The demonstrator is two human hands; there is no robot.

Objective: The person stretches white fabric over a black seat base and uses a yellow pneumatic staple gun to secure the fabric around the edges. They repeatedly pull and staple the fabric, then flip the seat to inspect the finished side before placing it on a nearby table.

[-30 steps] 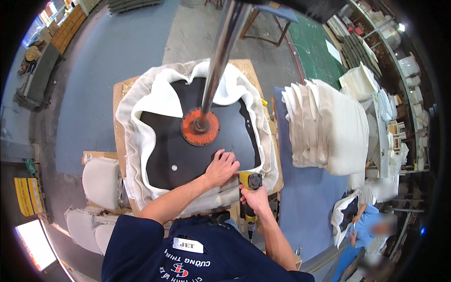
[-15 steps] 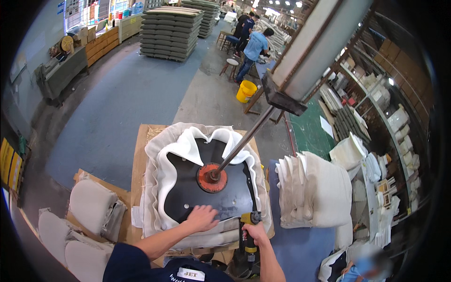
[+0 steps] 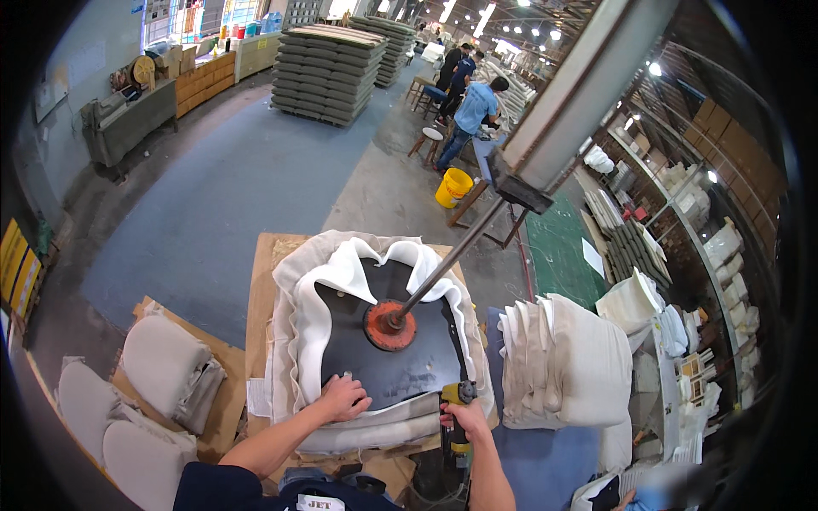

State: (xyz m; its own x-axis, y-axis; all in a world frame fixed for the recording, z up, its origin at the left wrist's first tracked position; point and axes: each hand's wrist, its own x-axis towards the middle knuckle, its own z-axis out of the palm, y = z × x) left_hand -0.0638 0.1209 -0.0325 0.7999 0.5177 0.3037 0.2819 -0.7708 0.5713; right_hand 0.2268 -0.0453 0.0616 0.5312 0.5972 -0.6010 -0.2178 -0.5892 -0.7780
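Note:
On the bench in front of me lies an upside-down seat cushion: a black panel [image 3: 417,366] ringed by white padding [image 3: 314,341] and a beige fabric cover [image 3: 284,358]. A round orange press foot [image 3: 390,325] on a metal rod bears down on the panel. My left hand [image 3: 342,399] is at the panel's near left edge, fingers bent over the edge of the cover; the fingertips are partly hidden. My right hand [image 3: 468,418] grips a yellow and black staple gun [image 3: 458,393], its head at the near right corner of the panel.
A stack of beige cushion covers [image 3: 567,362] stands to the right, more beige cushions [image 3: 162,362] to the left. The press column [image 3: 579,102] slants overhead. Farther off are a yellow bucket [image 3: 453,187], stacked grey cushions [image 3: 328,72] and people at a table [image 3: 475,111].
My left hand has moved left and nearer to me, from over the panel to its edge, and its fingers have bent. The staple gun stays near the right corner. The view has shifted slightly.

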